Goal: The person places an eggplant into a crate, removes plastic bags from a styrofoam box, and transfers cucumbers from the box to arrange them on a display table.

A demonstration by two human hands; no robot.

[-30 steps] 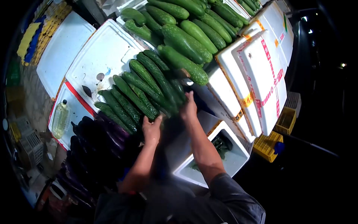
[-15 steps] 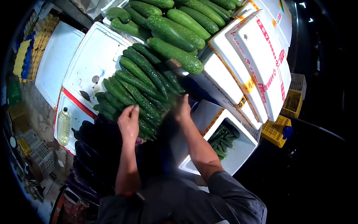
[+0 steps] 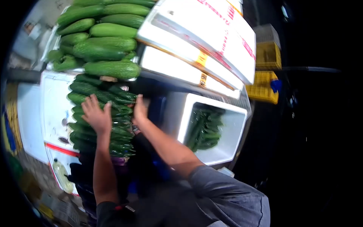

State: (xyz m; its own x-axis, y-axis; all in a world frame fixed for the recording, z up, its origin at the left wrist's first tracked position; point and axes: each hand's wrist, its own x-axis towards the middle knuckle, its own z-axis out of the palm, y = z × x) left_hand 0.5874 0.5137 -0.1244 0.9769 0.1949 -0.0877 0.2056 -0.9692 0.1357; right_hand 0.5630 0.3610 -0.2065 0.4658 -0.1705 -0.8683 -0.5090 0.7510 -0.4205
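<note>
Dark green, ridged cucumbers [image 3: 84, 130] lie side by side in a stacked pile, their tips facing right. My left hand [image 3: 97, 116] rests on top of the pile, fingers spread, and grips nothing. At the right end of the pile, my right hand [image 3: 140, 110] is upright with fingers extended, its palm side at the cucumber tips. Whether it presses on them I cannot tell. Dark purple eggplants [image 3: 86, 172] sit just below the pile, mostly in shadow.
Large pale-speckled green gourds [image 3: 109, 49] are heaped above the cucumbers. White foam boxes [image 3: 211, 36] stand stacked at upper right. An open foam box [image 3: 239, 130] holds more cucumbers. Yellow crates [image 3: 261, 87] stand beyond. A bottle [image 3: 62, 177] lies on a white foam lid [image 3: 53, 151] at left.
The view has turned, shifting the scene leftward. My left hand has gone from the pile's near edge to its top, its fingers now spread. My right hand remains at the tips.
</note>
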